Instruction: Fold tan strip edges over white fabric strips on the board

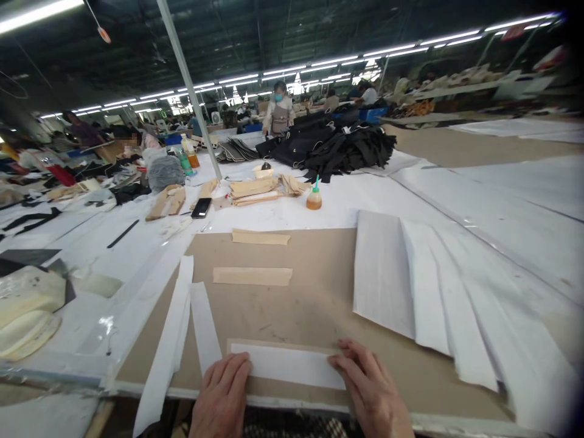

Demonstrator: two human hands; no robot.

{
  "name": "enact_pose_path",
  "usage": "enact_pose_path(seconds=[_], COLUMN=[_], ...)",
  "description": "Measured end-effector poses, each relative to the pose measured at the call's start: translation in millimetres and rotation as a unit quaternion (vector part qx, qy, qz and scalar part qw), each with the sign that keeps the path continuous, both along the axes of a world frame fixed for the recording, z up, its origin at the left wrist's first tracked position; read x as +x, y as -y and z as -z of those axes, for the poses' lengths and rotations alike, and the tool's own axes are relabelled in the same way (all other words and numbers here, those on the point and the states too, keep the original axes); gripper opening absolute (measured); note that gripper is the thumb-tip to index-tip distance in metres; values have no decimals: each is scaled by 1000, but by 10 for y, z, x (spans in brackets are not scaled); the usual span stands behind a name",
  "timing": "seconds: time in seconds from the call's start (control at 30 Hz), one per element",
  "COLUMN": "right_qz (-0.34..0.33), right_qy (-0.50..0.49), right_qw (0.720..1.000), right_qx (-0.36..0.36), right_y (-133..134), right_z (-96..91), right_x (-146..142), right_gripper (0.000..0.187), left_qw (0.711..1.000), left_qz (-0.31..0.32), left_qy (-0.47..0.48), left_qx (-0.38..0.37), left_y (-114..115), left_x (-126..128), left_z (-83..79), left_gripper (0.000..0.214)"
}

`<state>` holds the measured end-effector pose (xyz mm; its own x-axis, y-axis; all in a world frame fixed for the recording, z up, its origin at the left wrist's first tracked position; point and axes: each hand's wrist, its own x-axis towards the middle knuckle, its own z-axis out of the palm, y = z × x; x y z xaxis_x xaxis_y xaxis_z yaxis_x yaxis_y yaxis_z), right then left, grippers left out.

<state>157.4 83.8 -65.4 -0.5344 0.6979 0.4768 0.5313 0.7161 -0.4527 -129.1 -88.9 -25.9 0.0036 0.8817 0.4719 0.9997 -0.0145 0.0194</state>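
A white strip (292, 367), which looks like paper or fabric, lies lengthwise near the table's front edge, over a tan strip (278, 345) whose upper border shows behind it. My left hand (223, 389) is closed on the white strip's left end, fingers together and bent, thumb hidden. At the right end, my right hand (371, 386) grips the same strip between its fingertips. Farther up the brown board (319, 292) are two separate tan strips, a nearer one (253, 277) and a farther one (260, 237). Loose white strips (173, 340) lie left of my left hand.
Fanned white sheets (424, 292) cover the board's right side. Behind the board stand a small glue bottle (314, 198) with a green nozzle, a phone (201, 208), stacked tan pieces (253, 187) and a heap of black pieces (337, 146). A masked person (278, 112) stands beyond.
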Motion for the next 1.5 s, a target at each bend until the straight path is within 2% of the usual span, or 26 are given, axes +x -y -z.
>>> enact_pose_path(seconds=[0.2, 0.3, 0.37, 0.47, 0.53, 0.57, 0.63, 0.67, 0.7, 0.73, 0.8, 0.9, 1.0, 1.07, 1.17, 1.23, 1.33, 1.43, 1.5], right_qz=[-30, -29, -1, 88, 137, 139, 83, 20, -12, -22, 3, 28, 50, 67, 105, 130, 138, 99, 85], right_qy=[-3, -30, -65, -100, -88, -71, -23, 6, 6, 5, -23, -19, 28, 50, 53, 52, 64, 84, 77], right_qw=[999, 998, 996, 989, 986, 988, 994, 995, 992, 989, 984, 985, 989, 988, 983, 979, 976, 980, 985], right_qx=[-30, -47, -55, -65, -34, -2, 74, 97, 124, 145, 179, 168, 139, 127, 137, 151, 157, 150, 128], right_y=[7, 25, 9, 5, 98, 187, 434, 574, 708, 827, 986, 1027, 960, 915, 859, 819, 747, 663, 597], right_z=[-47, -91, -152, -312, -400, -409, -322, -224, -99, 42, 317, 546, 511, 413, 255, 156, -1, -163, -261], right_x=[88, 79, 84, 109, 66, 0, -234, -394, -569, -743, -1033, -1176, -1004, -828, -604, -486, -318, -127, 12], right_gripper=[43, 44, 37, 35, 31, 31, 44, 52, 55, 53, 49, 49, 59, 75, 105, 111, 96, 69, 53], left_qw=[997, 998, 996, 992, 990, 989, 987, 986, 985, 985, 983, 980, 979, 979, 981, 983, 984, 987, 989], left_qz=[46, 29, 36, 63, 63, 64, 69, 73, 76, 76, 81, 89, 88, 90, 92, 90, 92, 81, 77], left_qy=[-57, -63, -75, -108, -122, -128, -139, -144, -148, -151, -161, -177, -182, -180, -170, -160, -148, -133, -121], left_qx=[-1, -1, -5, 10, 23, 25, 30, 34, 36, 40, 38, 32, 36, 33, 32, 31, 31, 29, 23], left_y=[20, 36, 42, 36, 27, 23, 19, 20, 21, 22, 26, 28, 23, 16, -1, -11, -13, 0, 1], left_x=[-85, -124, -158, -220, -250, -259, -271, -277, -285, -296, -324, -363, -374, -370, -359, -352, -335, -310, -281], left_z=[10, 62, 102, 156, 182, 191, 206, 212, 219, 226, 240, 257, 257, 246, 222, 210, 203, 167, 89], left_gripper=[37, 36, 36, 35, 35, 35, 35, 35, 35, 35, 36, 37, 37, 36, 35, 33, 32, 32, 33])
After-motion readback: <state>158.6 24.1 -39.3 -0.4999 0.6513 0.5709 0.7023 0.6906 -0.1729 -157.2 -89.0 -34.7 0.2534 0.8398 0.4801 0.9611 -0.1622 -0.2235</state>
